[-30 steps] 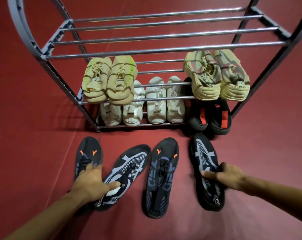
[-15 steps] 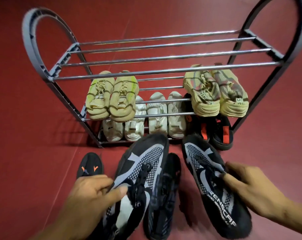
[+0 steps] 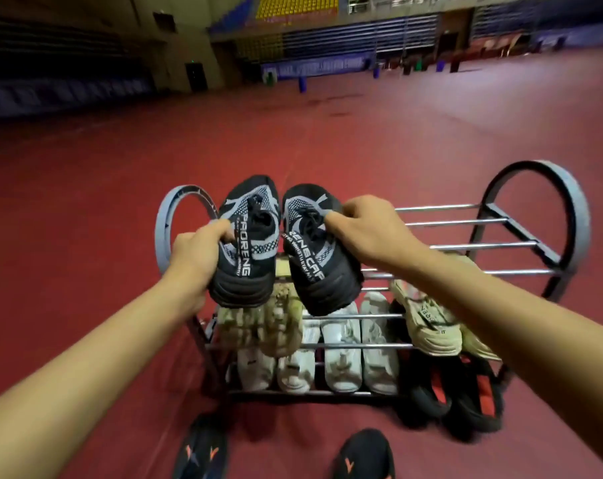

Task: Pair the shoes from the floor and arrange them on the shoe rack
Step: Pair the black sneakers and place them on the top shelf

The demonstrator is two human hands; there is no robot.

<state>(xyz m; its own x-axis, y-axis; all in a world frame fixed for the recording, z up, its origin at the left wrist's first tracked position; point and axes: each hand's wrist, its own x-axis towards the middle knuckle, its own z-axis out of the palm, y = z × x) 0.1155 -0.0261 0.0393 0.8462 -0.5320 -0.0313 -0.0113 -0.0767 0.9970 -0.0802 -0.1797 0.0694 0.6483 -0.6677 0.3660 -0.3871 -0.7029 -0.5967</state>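
Note:
My left hand [image 3: 198, 252] grips a black and grey knit shoe [image 3: 250, 250] by its collar. My right hand [image 3: 369, 229] grips its matching shoe [image 3: 314, 267] the same way. Both shoes hang side by side, toes pointing away, over the left part of the metal shoe rack's [image 3: 466, 245] top tier. Two black shoes with orange marks, one at the left [image 3: 201, 451] and one at the right [image 3: 364, 454], lie on the red floor in front of the rack.
The middle tier holds a beige pair at the left [image 3: 262, 326] and a beige pair at the right [image 3: 431, 326]. The bottom tier holds white shoes [image 3: 341, 354] and a black pair with red tabs [image 3: 455, 388]. Red floor stretches beyond to distant seating.
Both hands have lifted the black and grey pair from the floor up to the rack's top tier. My view has tilted up, showing the hall behind.

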